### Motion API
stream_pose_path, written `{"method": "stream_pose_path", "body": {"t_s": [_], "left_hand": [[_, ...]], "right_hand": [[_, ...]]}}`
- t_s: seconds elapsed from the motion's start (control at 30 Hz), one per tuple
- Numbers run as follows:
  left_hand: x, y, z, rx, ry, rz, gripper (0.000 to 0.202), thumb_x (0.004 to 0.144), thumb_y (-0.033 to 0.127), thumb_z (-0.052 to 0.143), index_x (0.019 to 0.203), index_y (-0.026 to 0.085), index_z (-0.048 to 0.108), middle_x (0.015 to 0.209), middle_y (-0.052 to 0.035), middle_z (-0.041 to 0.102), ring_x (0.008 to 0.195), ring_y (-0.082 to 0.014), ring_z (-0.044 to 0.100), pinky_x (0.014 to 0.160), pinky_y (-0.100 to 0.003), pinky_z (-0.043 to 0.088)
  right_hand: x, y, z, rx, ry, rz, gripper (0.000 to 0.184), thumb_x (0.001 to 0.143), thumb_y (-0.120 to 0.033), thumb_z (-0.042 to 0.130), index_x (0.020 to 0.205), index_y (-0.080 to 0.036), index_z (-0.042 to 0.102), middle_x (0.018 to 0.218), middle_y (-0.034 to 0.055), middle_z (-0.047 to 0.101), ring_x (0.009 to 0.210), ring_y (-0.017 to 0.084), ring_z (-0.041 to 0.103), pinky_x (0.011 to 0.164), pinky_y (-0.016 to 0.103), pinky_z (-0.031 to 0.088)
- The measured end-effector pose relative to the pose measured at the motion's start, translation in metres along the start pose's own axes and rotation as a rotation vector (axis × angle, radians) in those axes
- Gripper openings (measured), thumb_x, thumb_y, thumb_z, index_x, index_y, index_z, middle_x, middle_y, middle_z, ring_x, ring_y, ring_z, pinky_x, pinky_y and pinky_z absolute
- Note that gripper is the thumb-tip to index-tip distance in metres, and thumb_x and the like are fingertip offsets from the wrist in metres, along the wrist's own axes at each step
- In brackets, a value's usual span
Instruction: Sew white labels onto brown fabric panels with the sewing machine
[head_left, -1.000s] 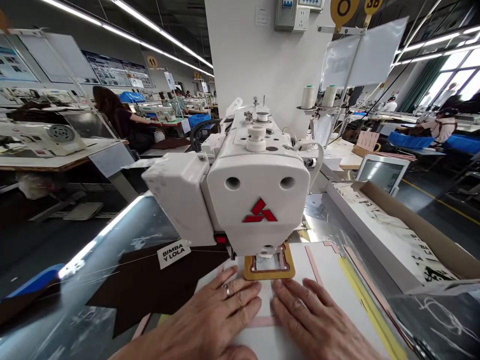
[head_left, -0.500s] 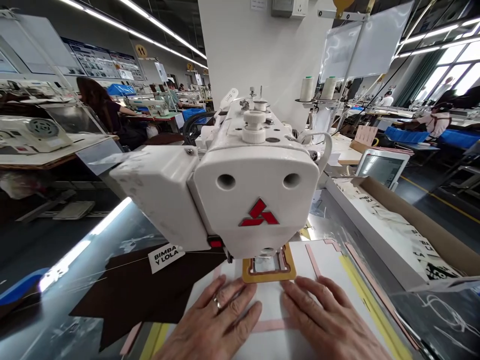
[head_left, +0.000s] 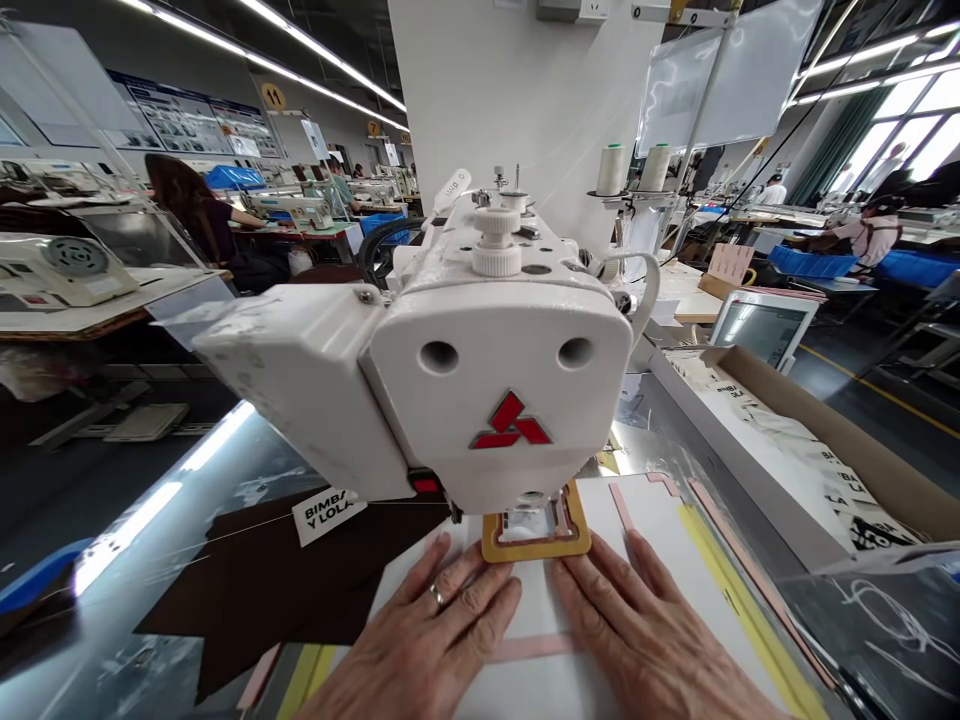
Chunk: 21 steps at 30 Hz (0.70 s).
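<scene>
My left hand, with a ring on one finger, lies flat on a white sheet marked with pink strips. My right hand rests flat on the same sheet, fingers stretched forward. Between and just beyond my fingertips is a yellow-brown clamp frame under the head of a white sewing machine. The needle area is mostly hidden behind the machine head. To the left lies dark brown material with a white label reading BIMBA Y LOLA on it.
At right stands a long cardboard box of white labels, with a tablet behind it. Loose white thread lies at lower right. Thread cones stand behind the machine. Other people work at machines farther off, including a person at left.
My view has shifted slightly, so the machine appears a little farther left. My right hand has slid slightly inward and forward beside the clamp frame. Both hands stay flat on the sheet.
</scene>
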<state>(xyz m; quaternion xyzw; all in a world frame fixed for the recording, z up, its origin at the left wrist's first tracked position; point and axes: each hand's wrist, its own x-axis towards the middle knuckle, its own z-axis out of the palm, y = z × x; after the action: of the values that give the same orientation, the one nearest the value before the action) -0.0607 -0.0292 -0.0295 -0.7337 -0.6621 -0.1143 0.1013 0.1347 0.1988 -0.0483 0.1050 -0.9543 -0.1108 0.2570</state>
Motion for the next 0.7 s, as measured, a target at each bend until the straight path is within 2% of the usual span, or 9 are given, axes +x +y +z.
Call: {"method": "stream_pose_path", "body": {"t_s": [0.07,0.13,0.27,0.37,0.43,0.53,0.6,0.63,0.7], "left_hand": [[0.002,0.001,-0.002,0.008,0.014,0.003,0.083,0.104,0.067,0.057,0.166,0.017,0.035,0.156,-0.012,0.057,0.151,-0.0323,0.047,0.134,-0.049,0.024],[0.003,0.002,-0.003,0.008,0.031,-0.005,0.085,0.103,0.068,0.058,0.166,0.015,0.035,0.155,-0.0127,0.058,0.151,-0.0317,0.047,0.134,-0.047,0.024],[0.0,0.003,-0.003,-0.017,0.027,-0.011,0.08,0.104,0.068,0.057,0.165,0.019,0.038,0.154,-0.0097,0.06,0.149,-0.0292,0.05,0.134,-0.044,0.026],[-0.003,0.002,-0.002,-0.011,0.016,-0.016,0.081,0.104,0.069,0.054,0.166,0.02,0.036,0.155,-0.0096,0.059,0.149,-0.0292,0.049,0.134,-0.043,0.027],[-0.003,0.001,-0.001,0.008,0.006,-0.017,0.083,0.104,0.068,0.055,0.168,0.019,0.032,0.157,-0.0101,0.057,0.15,-0.0301,0.049,0.134,-0.045,0.026],[-0.002,0.0,0.0,0.012,-0.005,-0.025,0.085,0.104,0.065,0.058,0.17,0.021,0.026,0.159,-0.0095,0.054,0.149,-0.0319,0.049,0.132,-0.047,0.028],[-0.001,0.0,0.0,0.004,-0.013,-0.028,0.086,0.104,0.066,0.058,0.17,0.023,0.024,0.161,-0.0092,0.052,0.149,-0.0325,0.049,0.132,-0.048,0.029],[0.0,-0.001,-0.001,0.001,-0.018,-0.025,0.087,0.104,0.067,0.058,0.171,0.024,0.023,0.161,-0.0091,0.052,0.148,-0.0325,0.05,0.132,-0.048,0.029],[0.001,-0.001,-0.001,0.005,-0.021,-0.02,0.088,0.103,0.068,0.057,0.171,0.023,0.023,0.16,-0.0094,0.053,0.148,-0.0322,0.05,0.132,-0.048,0.028]], "right_hand": [[-0.001,-0.002,-0.003,-0.008,0.023,-0.002,0.076,0.109,-0.071,0.032,0.143,-0.011,0.065,0.147,0.0101,0.067,0.138,0.03,0.059,0.133,0.05,0.008],[-0.003,-0.003,-0.004,-0.01,0.023,-0.018,0.069,0.112,-0.064,0.032,0.142,-0.013,0.066,0.145,0.0089,0.068,0.14,0.029,0.057,0.133,0.052,0.0],[-0.007,-0.004,-0.007,-0.01,-0.002,-0.047,0.054,0.113,-0.053,0.041,0.142,-0.016,0.067,0.149,0.0073,0.066,0.144,0.027,0.055,0.133,0.05,0.004],[-0.007,-0.001,-0.009,-0.01,0.011,-0.061,0.042,0.113,-0.042,0.048,0.138,-0.017,0.069,0.149,0.0081,0.065,0.137,0.027,0.062,0.133,0.049,0.016],[-0.006,0.001,-0.009,0.007,-0.01,-0.068,0.046,0.114,-0.044,0.043,0.139,-0.015,0.069,0.149,0.0088,0.065,0.13,0.027,0.067,0.13,0.047,0.029],[-0.007,0.001,-0.004,0.066,-0.053,-0.047,0.062,0.112,-0.058,0.041,0.141,-0.01,0.067,0.148,0.0105,0.065,0.128,0.03,0.068,0.121,0.046,0.044],[-0.009,-0.001,0.002,0.099,-0.038,-0.025,0.068,0.11,-0.064,0.041,0.144,-0.01,0.065,0.15,0.011,0.064,0.134,0.031,0.064,0.122,0.046,0.044],[-0.009,-0.003,0.006,0.105,-0.011,-0.009,0.068,0.11,-0.064,0.04,0.145,-0.011,0.064,0.15,0.0105,0.064,0.138,0.031,0.06,0.125,0.047,0.039],[-0.009,-0.005,0.011,0.11,0.054,0.026,0.061,0.113,-0.057,0.036,0.145,-0.013,0.064,0.151,0.0072,0.064,0.145,0.028,0.054,0.132,0.048,0.021]]}}
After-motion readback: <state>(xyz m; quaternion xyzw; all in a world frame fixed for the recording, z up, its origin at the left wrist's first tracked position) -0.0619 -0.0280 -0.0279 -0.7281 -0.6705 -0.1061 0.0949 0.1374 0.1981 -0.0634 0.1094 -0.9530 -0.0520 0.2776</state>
